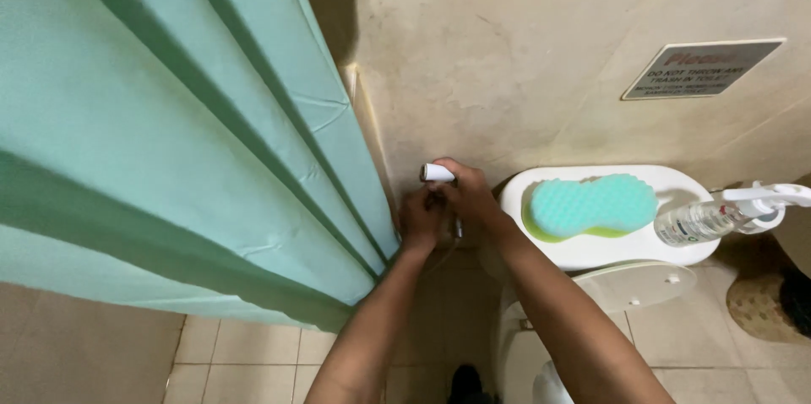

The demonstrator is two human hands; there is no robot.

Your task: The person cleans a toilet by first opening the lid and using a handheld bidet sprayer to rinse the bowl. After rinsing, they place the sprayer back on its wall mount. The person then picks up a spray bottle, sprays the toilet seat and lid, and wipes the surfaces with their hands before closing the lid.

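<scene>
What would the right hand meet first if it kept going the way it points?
The right hand, closed around a small white sprayer head, points up and left; next in that line looks to be the beige tiled wall, though depth is unclear.

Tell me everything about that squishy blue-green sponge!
The sponge is a soft-looking foam pad, shaped like a peanut with rounded ends and a narrower middle. Its top is turquoise with a bumpy, wavy surface, and a thin yellow-green layer shows along its lower edge. It lies flat on the white toilet tank lid, roughly in the middle. A clear spray bottle lies just to its right, apparently not touching it. Neither hand touches it; the right hand is off to its left, near the wall.
</scene>
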